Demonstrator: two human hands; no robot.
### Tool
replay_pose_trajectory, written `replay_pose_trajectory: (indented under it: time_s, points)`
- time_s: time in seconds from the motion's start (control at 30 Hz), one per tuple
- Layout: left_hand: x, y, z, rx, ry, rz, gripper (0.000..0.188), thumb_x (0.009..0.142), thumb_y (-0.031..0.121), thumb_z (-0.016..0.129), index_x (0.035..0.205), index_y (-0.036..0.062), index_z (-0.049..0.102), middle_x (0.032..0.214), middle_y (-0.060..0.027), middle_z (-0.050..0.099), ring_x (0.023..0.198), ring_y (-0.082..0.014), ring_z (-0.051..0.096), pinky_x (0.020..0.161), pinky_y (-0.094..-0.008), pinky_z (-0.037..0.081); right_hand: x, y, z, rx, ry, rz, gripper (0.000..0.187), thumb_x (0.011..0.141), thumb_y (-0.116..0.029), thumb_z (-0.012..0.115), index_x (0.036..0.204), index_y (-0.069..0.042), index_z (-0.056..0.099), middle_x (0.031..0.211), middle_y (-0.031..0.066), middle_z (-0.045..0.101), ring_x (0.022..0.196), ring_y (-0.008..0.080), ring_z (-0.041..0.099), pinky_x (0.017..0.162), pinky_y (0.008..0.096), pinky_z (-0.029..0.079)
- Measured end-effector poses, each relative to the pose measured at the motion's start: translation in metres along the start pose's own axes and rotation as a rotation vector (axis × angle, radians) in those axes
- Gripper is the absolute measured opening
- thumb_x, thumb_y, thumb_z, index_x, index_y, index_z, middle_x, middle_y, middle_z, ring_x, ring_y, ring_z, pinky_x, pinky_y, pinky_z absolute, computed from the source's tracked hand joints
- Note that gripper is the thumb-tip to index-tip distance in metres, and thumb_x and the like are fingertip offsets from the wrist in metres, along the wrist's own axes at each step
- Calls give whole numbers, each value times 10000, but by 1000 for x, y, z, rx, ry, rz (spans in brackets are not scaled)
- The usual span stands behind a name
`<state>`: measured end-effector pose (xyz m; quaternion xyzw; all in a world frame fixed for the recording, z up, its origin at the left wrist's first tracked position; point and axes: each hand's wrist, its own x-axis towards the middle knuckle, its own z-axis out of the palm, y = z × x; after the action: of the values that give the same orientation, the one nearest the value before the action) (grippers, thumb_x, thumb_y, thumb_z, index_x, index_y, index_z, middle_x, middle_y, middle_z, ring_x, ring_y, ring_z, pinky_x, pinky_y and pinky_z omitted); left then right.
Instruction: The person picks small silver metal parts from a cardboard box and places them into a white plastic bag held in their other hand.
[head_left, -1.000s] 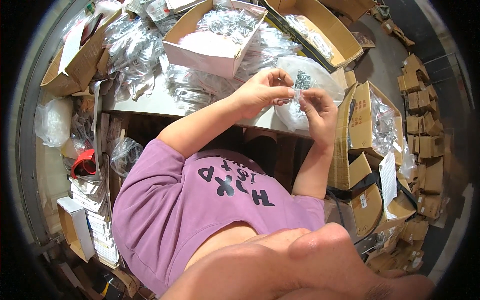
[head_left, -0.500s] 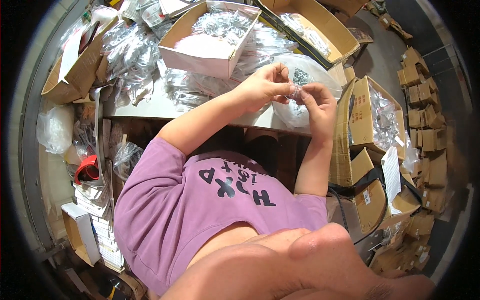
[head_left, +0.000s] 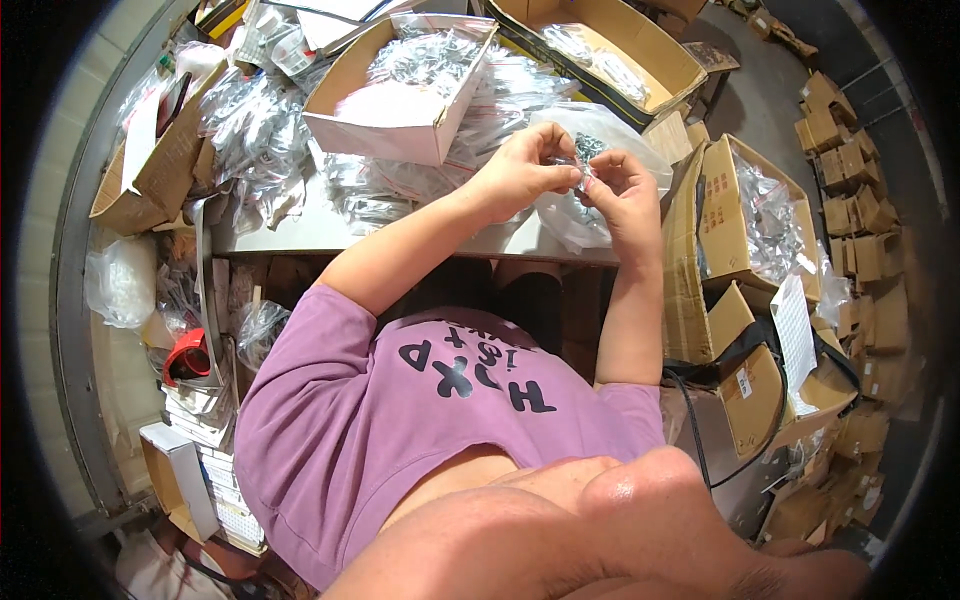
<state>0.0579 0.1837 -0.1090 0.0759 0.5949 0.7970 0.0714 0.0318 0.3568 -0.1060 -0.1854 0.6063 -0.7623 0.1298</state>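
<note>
the single view comes from the left of two wide fisheye cameras worn on the head, above the left hand [head_left: 525,172] and the right hand [head_left: 624,194], facing down at both, upright and unmirrored. its middle falls nearer the body than the hands, and to their left. closest to the lens, below the hands, bare skin [head_left: 520,530] looms large along the lower edge; the purple shirt [head_left: 330,420] comes next, then the hands at middle range. past them the view reaches over the tabletop [head_left: 300,232], and far off to their right the brown cartons [head_left: 878,257] look small. straight edges bow toward the dark rim.
</note>
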Motion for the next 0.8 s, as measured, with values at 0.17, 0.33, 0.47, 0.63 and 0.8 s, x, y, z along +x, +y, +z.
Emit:
replay_pose_trajectory:
  time_s: [0.17, 0.33, 0.47, 0.63, 0.8]
  points:
    - [-6, -2, 0, 7, 30, -4, 247, 809, 58, 682, 999, 26, 527, 893, -22, 574, 810, -82, 556, 730, -233, 475, 1, 2, 3, -94, -29, 41, 169, 786, 9, 535, 950, 5, 575, 836, 53, 609, 682, 101, 599, 606, 218, 494]
    - [-2, -3, 2, 109, 47, 32, 255, 813, 50, 664, 1028, 0, 538, 922, -18, 562, 808, -86, 553, 743, -232, 476, 0, 0, 2, 40, -26, 124, 169, 822, -25, 529, 980, 10, 574, 871, 65, 607, 704, 106, 606, 617, 216, 511]
    - [-3, -2, 6, 212, 95, 51, 278, 803, 32, 654, 1050, -6, 533, 951, -22, 549, 836, -85, 550, 757, -233, 473, 0, 11, -8, 207, 55, 151, 147, 865, -72, 549, 985, 5, 584, 866, 50, 602, 696, 88, 589, 590, 199, 494]
    - [-6, -9, 6, 152, 143, 141, 324, 784, 19, 652, 1085, 10, 531, 974, -11, 516, 822, -66, 496, 778, -209, 450, 4, 7, -5, 79, -13, 219, 114, 878, -125, 612, 924, -20, 604, 800, 2, 582, 650, 54, 521, 548, 175, 404]
    - [-15, -7, 0, 131, 97, 110, 347, 798, 82, 695, 1097, 20, 529, 930, 15, 513, 807, -59, 476, 751, -197, 434, 0, 5, 6, -31, -4, 65, 166, 811, -47, 671, 948, -21, 579, 817, -1, 580, 733, 62, 527, 666, 192, 420]
